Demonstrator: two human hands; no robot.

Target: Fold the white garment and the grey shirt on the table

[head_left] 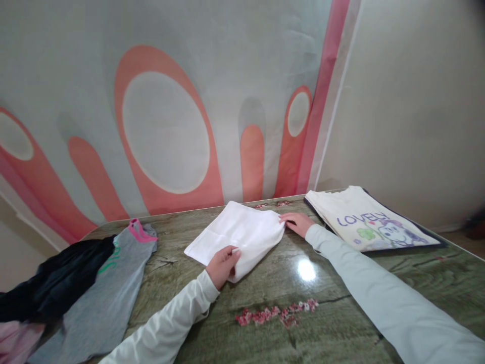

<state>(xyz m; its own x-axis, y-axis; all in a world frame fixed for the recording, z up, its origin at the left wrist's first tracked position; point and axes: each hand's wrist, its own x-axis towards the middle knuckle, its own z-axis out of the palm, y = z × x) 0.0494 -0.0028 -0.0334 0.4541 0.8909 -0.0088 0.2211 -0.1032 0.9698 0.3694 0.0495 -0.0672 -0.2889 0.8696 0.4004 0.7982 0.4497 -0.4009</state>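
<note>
A white piece of folded cloth [237, 227] lies on the wood-patterned table in front of me; its exact kind does not show. My left hand [223, 265] pinches its near edge between thumb and fingers, lifting that edge slightly. At the cloth's right corner, my right hand [297, 223] has its fingertips closed on the fabric. Just to the right of that hand rests a folded cream T-shirt [373, 220] with "LOVELY" lettering and a cartoon drawing, on top of a dark folded item.
Over on the left lie a grey shirt [109, 298] with a pink collar, a black garment [56, 278] and some pink fabric [18, 338]. The table [329, 323] bears a printed flower pattern. Behind it stands a wall [227, 50] with orange shapes.
</note>
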